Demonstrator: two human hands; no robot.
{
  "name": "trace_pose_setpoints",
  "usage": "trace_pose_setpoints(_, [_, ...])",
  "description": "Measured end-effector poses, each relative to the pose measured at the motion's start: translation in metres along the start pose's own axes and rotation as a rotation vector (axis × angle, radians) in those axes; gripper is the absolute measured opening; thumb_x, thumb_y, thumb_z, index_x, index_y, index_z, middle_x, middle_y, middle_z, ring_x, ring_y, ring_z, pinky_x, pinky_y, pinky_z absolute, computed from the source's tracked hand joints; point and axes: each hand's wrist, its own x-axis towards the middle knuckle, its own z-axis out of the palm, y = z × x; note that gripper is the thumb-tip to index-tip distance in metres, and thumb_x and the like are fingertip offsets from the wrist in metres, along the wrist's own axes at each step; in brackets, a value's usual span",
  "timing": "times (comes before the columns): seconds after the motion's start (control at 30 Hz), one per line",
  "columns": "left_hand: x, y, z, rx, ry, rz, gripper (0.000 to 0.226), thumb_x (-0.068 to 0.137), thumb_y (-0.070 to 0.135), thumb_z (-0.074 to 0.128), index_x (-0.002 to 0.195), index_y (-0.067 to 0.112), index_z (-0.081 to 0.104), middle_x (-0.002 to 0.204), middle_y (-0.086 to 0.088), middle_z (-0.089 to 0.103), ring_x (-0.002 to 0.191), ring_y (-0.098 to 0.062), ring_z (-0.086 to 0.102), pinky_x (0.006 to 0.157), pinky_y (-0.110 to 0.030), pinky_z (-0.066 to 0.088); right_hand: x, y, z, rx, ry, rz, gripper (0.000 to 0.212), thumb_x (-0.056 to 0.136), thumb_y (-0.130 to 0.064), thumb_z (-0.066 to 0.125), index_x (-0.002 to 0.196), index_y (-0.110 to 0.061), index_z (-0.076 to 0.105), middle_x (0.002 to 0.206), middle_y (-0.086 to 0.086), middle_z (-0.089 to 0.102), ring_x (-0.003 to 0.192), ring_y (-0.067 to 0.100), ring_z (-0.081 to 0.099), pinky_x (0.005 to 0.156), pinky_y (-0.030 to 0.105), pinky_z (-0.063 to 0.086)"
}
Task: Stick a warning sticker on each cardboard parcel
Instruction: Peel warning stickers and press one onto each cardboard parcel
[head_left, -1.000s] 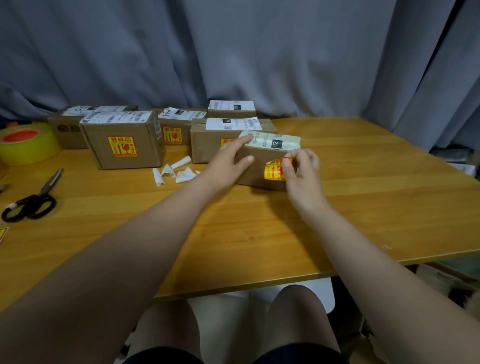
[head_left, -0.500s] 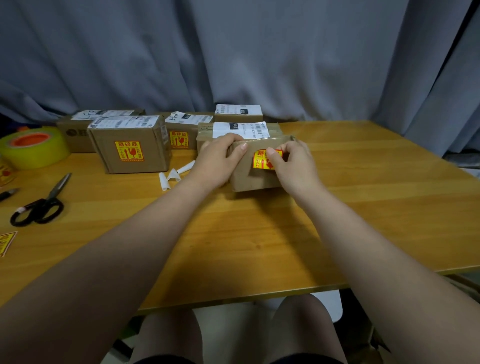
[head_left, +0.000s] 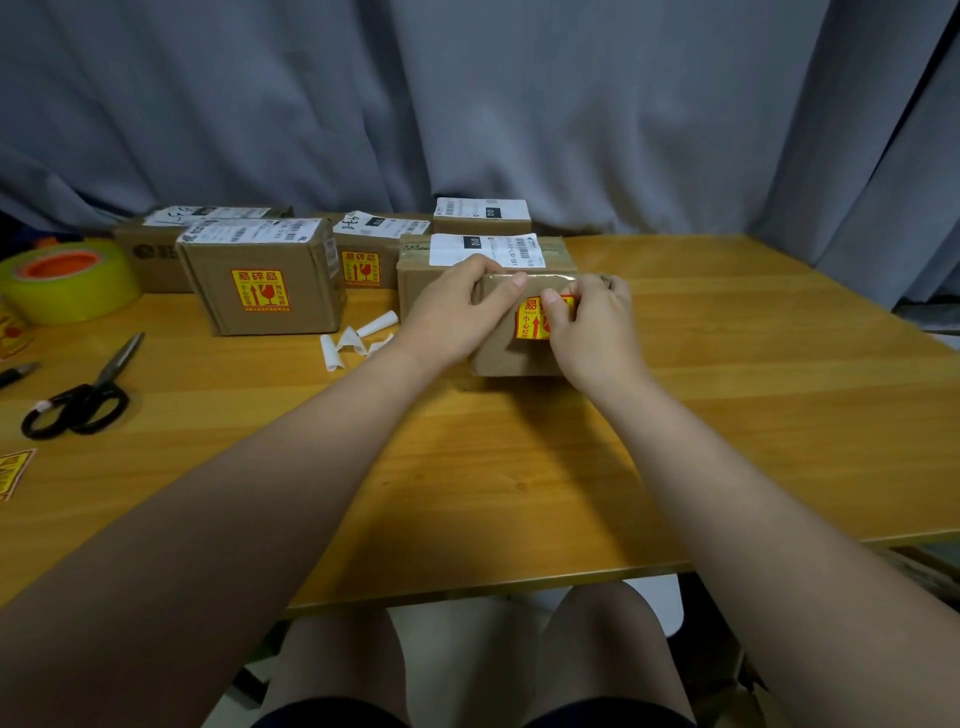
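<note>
A small cardboard parcel (head_left: 506, 353) stands on the wooden table (head_left: 727, 415) in front of me. My left hand (head_left: 452, 317) grips its left end, thumb over the top edge. My right hand (head_left: 592, 332) presses a yellow and red warning sticker (head_left: 530, 319) onto the parcel's near face, fingers covering the sticker's right half. Behind it stands another parcel (head_left: 415, 283) with a white shipping label. Left of that, two parcels (head_left: 265, 280) (head_left: 363, 254) carry warning stickers on their near faces.
Two more parcels (head_left: 150, 254) (head_left: 483, 218) stand at the back by the grey curtain. Curled white backing strips (head_left: 358, 338) lie left of my hands. Scissors (head_left: 83, 395), a yellow tape roll (head_left: 67, 280) and spare stickers (head_left: 13, 470) sit at the table's left.
The parcel has been turned upright so its near face fronts me. My right hand has pressed the sticker flatter against that face. My left hand shifted onto the parcel's top left edge.
</note>
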Motion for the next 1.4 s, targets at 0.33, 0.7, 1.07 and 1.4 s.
trace_pose_setpoints(0.33, [0.0, -0.001, 0.007, 0.078, 0.05, 0.038, 0.034, 0.084, 0.04, 0.062, 0.108, 0.019, 0.051, 0.107, 0.003, 0.054, 0.093, -0.011, 0.05, 0.072, -0.024, 0.037, -0.002, 0.002, 0.006, 0.017, 0.038, 0.032, 0.026, 0.092, -0.029, 0.052, 0.102, -0.006, 0.058, 0.12, 0.018, 0.048, 0.119, 0.029, 0.042, 0.098, 0.032, 0.033])
trace_pose_setpoints(0.7, [0.002, -0.005, 0.009, 0.075, 0.06, 0.072, 0.024, 0.086, 0.037, 0.061, 0.095, 0.022, 0.046, 0.104, 0.001, 0.055, 0.092, -0.012, 0.05, 0.069, -0.025, 0.036, 0.002, 0.004, -0.007, -0.14, 0.063, 0.045, 0.032, 0.085, -0.045, 0.06, 0.094, -0.014, 0.06, 0.118, 0.009, 0.053, 0.103, 0.029, 0.055, 0.081, 0.033, 0.04])
trace_pose_setpoints(1.07, [0.003, -0.003, 0.007, 0.076, 0.041, 0.057, 0.031, 0.086, 0.041, 0.059, 0.103, 0.016, 0.048, 0.106, 0.004, 0.049, 0.097, -0.014, 0.051, 0.075, -0.029, 0.044, 0.012, 0.022, -0.018, -0.019, 0.049, -0.079, 0.036, 0.083, -0.037, 0.064, 0.111, -0.022, 0.047, 0.115, 0.003, 0.049, 0.101, 0.023, 0.052, 0.077, 0.035, 0.043])
trace_pose_setpoints(1.4, [0.012, -0.007, 0.002, 0.169, -0.004, 0.119, 0.03, 0.089, 0.044, 0.054, 0.102, 0.018, 0.05, 0.108, 0.002, 0.053, 0.095, -0.012, 0.05, 0.07, -0.024, 0.039, 0.033, 0.033, -0.03, -0.079, -0.237, -0.199, 0.039, 0.089, -0.036, 0.058, 0.127, -0.028, 0.055, 0.126, 0.006, 0.046, 0.118, 0.023, 0.047, 0.101, 0.037, 0.039])
